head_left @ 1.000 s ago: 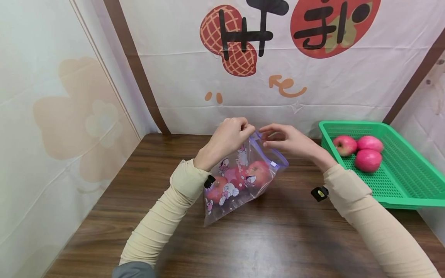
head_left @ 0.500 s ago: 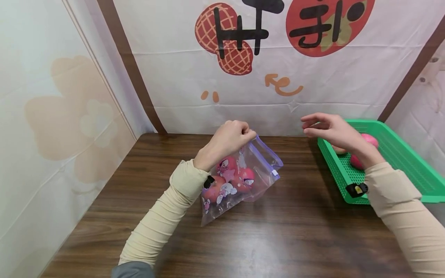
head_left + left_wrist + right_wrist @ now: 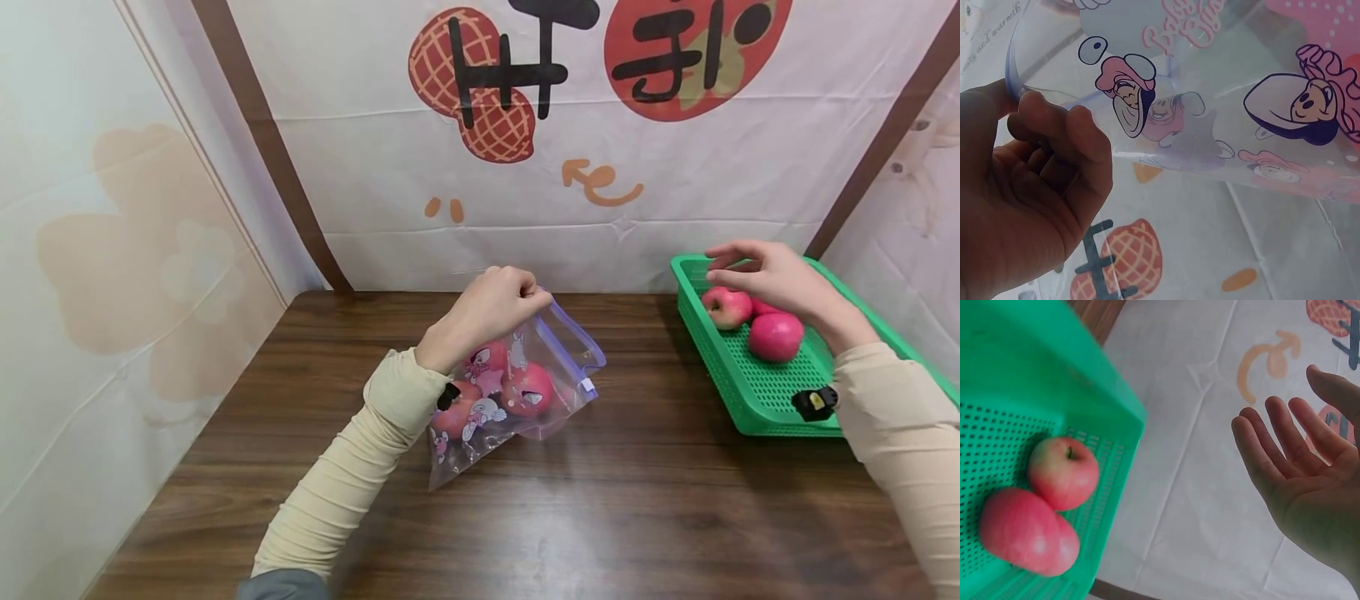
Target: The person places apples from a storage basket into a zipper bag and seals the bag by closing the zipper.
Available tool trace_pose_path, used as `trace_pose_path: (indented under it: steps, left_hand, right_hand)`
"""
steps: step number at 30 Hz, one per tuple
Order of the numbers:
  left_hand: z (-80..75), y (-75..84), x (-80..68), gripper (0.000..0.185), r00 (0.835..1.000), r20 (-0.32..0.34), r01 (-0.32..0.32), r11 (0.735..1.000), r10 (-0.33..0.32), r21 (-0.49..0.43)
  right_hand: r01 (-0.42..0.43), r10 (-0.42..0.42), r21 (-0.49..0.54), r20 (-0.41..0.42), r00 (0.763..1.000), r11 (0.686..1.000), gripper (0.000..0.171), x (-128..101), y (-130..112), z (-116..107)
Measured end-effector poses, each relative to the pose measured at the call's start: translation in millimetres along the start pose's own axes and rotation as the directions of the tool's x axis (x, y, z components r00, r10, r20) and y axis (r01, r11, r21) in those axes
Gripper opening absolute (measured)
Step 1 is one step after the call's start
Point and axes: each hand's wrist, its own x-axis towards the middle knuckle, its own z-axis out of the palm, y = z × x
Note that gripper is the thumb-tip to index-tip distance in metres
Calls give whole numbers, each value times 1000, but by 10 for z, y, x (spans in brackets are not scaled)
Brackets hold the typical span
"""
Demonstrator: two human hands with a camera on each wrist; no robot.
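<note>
My left hand (image 3: 495, 302) pinches the top edge of a clear zip bag (image 3: 558, 358) with a purple rim and a white slider; the left wrist view shows the curled fingers (image 3: 1088, 134) at that rim. Inside the bag several red apples (image 3: 527, 390) show through the printed plastic. Over the far part of the green basket (image 3: 738, 408) is my right hand (image 3: 780, 279), its fingers loosely bent and holding nothing. Below it lie three apples (image 3: 776, 337) in the basket, one partly hidden in the head view. In the right wrist view these apples (image 3: 1063, 473) sit together near a basket corner.
The brown wooden table (image 3: 600, 517) runs under the bag and basket. A white printed cloth (image 3: 360, 167) hangs along the table's back edge, with further cloth (image 3: 150, 275) on the left side. The basket's raised wall (image 3: 1124, 434) stands around its apples.
My right hand has left the bag's mouth and moved right to over the green basket. The left hand keeps its hold; the apples in the bag have settled lower.
</note>
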Motion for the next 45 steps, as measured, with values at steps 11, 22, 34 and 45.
trace_pose_path:
  steps: [11,22,34,45]
  left_hand:
    - [13,-16,-13,33,1000,6,7,1000,-7,-4]
    - [31,-9,-29,33,1000,7,3,1000,-3,-4]
    - [55,-8,-29,34,1000,9,-9,1000,9,6]
    - [46,-17,-35,33,1000,-4,-6,1000,6,26]
  right_hand:
    - [-40,40,-82,-9,999,996,54,34,222,-79]
    - [-64,62,-74,-33,998,995,59,103,566,-85]
    - [-144,144,-88,-14,990,986,65,112,884,-120]
    - [-137,145,-158,42,989,978,62,135,1075,-132]
